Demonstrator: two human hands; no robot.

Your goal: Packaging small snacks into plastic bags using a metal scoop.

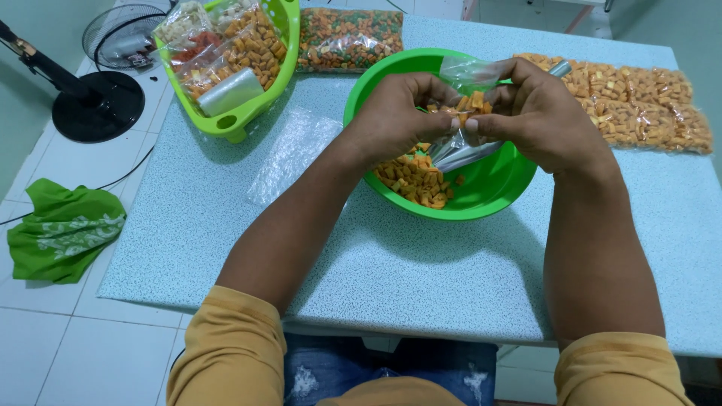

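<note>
- Left first: green cloth [64, 229] on floor tiles, fan base [96, 105] beyond, both off table [421, 271].
- Green basket [233, 56] at table's far-left edge, stuffed with snack packs.
- Flat clear bag [289, 150] beside it; bare tabletop runs to near edge.
- Mixed orange-green pack [350, 37] at far edge.
- Left hand [395, 116] and right hand [538, 113], fingers pinching small clear bag [462, 135] of orange pieces, over green bowl [481, 188] mid-table.
- Long orange pack [639, 109] by right edge.
</note>
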